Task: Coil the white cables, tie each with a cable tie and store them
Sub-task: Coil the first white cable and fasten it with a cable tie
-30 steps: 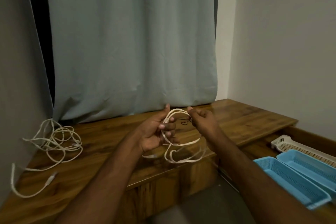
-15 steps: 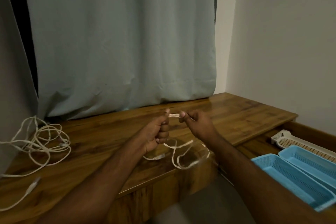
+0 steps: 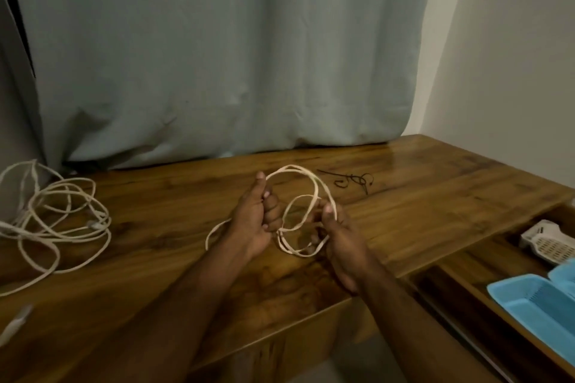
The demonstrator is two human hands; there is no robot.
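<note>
A flat white cable (image 3: 306, 176) is looped in loose coils between my two hands, just above the wooden table (image 3: 420, 196). My left hand (image 3: 253, 221) grips one side of the loops, with a free end trailing out to its left. On the other side my right hand (image 3: 337, 233) pinches the coils between thumb and fingers. Black cable ties (image 3: 351, 180) lie on the table just beyond my right hand. A tangled heap of more white cables (image 3: 59, 218) rests at the table's left end.
A pale blue curtain (image 3: 217, 56) hangs behind the table. To the right, on a lower shelf, stand a blue basket (image 3: 535, 301) and a white perforated basket (image 3: 549, 242). A cable plug (image 3: 15, 322) lies near the left front edge.
The view has tilted down and the hands sit lower over the table. The cable has spread from a tight bunch into wider loops. The black ties have come into view.
</note>
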